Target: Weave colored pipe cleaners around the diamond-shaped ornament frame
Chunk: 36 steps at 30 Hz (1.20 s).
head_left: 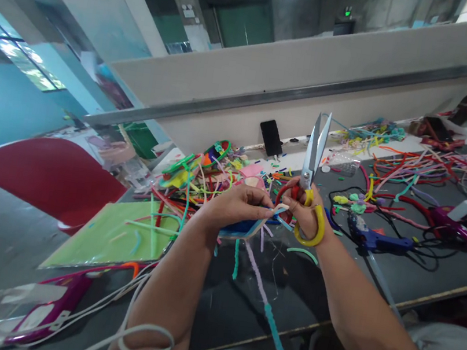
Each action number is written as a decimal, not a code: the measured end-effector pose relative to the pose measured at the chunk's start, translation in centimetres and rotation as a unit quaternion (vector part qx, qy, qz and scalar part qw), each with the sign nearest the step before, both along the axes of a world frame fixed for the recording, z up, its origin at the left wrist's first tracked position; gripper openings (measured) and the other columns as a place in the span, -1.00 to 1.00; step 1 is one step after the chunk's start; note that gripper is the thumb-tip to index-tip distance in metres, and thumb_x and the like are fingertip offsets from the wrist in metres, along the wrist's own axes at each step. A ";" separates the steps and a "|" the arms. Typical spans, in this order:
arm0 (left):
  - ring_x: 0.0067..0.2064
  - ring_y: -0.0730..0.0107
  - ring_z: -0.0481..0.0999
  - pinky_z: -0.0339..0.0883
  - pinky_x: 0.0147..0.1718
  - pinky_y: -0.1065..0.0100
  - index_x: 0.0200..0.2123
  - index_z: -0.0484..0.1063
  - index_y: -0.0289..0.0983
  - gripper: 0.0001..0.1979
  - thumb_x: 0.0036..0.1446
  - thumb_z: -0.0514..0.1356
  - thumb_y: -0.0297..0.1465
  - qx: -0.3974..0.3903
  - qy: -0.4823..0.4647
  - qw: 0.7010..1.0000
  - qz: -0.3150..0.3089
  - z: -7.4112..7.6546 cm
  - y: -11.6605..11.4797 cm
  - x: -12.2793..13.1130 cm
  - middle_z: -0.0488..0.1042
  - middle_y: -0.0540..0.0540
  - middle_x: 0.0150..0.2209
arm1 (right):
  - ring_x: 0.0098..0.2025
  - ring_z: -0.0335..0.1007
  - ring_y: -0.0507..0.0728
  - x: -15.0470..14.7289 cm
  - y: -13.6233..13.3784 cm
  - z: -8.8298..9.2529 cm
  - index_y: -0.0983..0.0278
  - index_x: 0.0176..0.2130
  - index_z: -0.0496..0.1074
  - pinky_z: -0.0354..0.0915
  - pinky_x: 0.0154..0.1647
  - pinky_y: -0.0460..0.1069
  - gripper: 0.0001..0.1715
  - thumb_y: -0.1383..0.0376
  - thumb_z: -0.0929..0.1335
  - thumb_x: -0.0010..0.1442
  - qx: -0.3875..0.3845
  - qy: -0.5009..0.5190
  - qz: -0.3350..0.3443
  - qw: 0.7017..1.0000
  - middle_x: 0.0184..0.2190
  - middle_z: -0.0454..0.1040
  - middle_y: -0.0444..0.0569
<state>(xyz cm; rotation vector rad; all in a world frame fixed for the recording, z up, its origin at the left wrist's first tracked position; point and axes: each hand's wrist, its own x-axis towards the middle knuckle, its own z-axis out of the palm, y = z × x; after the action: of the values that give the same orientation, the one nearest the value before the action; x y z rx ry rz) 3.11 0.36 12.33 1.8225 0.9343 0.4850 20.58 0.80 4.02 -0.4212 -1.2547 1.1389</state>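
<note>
My left hand (242, 204) is closed, thumb and fingertips pinching the end of a pale pink-and-blue pipe cleaner (281, 209). Close beside it, my right hand (308, 216) has a pair of scissors (311, 160) hooked in its fingers, one handle loop red and the other yellow. The blades point upward and stand slightly apart, away from the pipe cleaner. My right fingertips also meet the pipe cleaner's end. A blue item (243, 227), partly hidden, sits under my left hand. A lilac-and-turquoise pipe cleaner (260, 287) hangs down below my hands.
Beyond my hands lies a heap of coloured pipe cleaners (211, 174), with a phone (270, 138) leaning against the partition (224, 121). A blue glue gun (377, 238) and purple power strip (466, 228) are right. Left are a green sheet (112, 236), white cables (129, 285) and red chair (52, 183).
</note>
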 end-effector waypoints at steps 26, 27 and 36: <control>-0.48 0.53 0.34 0.21 -0.47 0.46 -0.46 0.52 -0.34 -0.76 -0.15 0.38 -0.29 0.020 -0.103 0.987 0.119 -0.7 1.2 -1.0 0.43 -0.03 -0.51 | -0.63 0.21 -0.06 -0.1 0.3 0.1 0.18 -0.14 0.19 0.21 -0.66 -0.14 -0.63 0.14 0.39 0.14 0.000 0.010 -0.039 0.999 -0.53 0.29 -0.26; -0.48 0.53 0.34 0.22 -0.47 0.45 -0.47 0.51 -0.34 -0.77 -0.15 0.38 -0.29 0.028 -0.115 0.984 0.135 -0.5 1.2 -1.4 0.43 -0.04 -0.51 | -0.65 0.19 -0.06 0.0 0.4 0.0 0.18 -0.13 0.18 0.19 -0.68 -0.14 -0.64 0.13 0.37 0.16 -0.002 0.000 -0.029 1.000 -0.54 0.28 -0.27; -0.53 0.55 0.34 0.16 -0.52 0.48 -0.44 0.50 -0.32 -0.77 -0.17 0.37 -0.30 0.066 -0.236 0.936 0.253 1.7 0.7 -4.5 0.45 0.00 -0.52 | -0.66 0.03 -0.07 -1.1 0.1 -1.6 0.18 -0.19 0.28 0.02 -0.70 -0.13 -0.72 0.06 0.33 0.19 -0.003 -0.168 0.075 0.983 -0.54 0.21 -0.22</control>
<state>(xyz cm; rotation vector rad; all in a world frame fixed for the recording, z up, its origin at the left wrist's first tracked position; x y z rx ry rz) -1.38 1.10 14.00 1.4607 1.0392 1.2716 19.48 0.85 2.40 -0.5470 -1.5993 1.2324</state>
